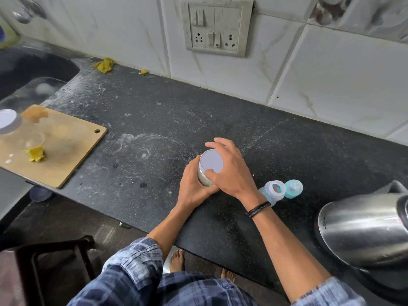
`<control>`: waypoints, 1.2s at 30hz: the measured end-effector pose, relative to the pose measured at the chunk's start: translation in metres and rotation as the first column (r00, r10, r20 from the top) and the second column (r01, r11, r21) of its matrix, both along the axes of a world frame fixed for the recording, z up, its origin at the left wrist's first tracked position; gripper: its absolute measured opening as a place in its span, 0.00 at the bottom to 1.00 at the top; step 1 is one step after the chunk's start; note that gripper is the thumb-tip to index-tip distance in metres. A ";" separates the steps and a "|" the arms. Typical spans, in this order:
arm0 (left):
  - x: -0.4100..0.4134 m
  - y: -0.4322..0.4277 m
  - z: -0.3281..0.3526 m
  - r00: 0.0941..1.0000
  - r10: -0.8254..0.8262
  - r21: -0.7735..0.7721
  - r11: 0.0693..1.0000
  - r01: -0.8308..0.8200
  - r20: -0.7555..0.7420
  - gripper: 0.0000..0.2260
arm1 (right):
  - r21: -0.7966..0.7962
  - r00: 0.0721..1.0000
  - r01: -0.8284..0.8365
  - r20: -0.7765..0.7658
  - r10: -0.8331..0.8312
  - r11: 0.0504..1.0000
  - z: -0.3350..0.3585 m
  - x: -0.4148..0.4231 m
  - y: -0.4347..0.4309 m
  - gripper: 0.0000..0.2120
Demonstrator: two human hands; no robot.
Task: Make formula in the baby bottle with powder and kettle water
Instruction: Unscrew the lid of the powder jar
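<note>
A clear powder jar with a pale lilac lid stands on the black counter. My left hand wraps around the jar's body from the left. My right hand grips the lid from above and the right, fingers curled over its rim. Just right of my right wrist stands the open baby bottle, clear with blue tint, no top on it. Its teal teat cap sits beside it on the right. The steel kettle stands at the counter's right end.
A wooden cutting board at the left carries a second lidded jar, a clear cup and a yellow cloth. A sink lies at the back left. A socket panel is on the tiled wall. A dark chair stands below.
</note>
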State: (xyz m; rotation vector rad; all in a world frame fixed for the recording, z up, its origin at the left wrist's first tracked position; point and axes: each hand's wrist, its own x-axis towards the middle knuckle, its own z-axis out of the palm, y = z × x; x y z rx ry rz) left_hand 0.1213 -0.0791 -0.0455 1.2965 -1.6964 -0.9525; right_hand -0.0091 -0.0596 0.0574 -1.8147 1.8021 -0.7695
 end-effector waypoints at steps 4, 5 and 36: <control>0.000 0.001 0.000 1.000 -0.007 0.011 1.000 0.007 0.001 0.42 | 0.017 0.999 0.025 -0.044 -0.024 1.000 -0.006 0.002 0.000 0.32; 0.001 0.001 0.000 1.000 -0.006 0.013 1.000 0.006 0.001 0.42 | 0.025 0.999 0.012 -0.033 -0.011 1.000 -0.007 0.001 0.000 0.32; 0.002 0.002 0.002 1.000 -0.012 0.029 1.000 0.011 0.007 0.42 | 0.029 1.000 -0.012 0.011 0.012 0.999 -0.008 0.000 0.000 0.33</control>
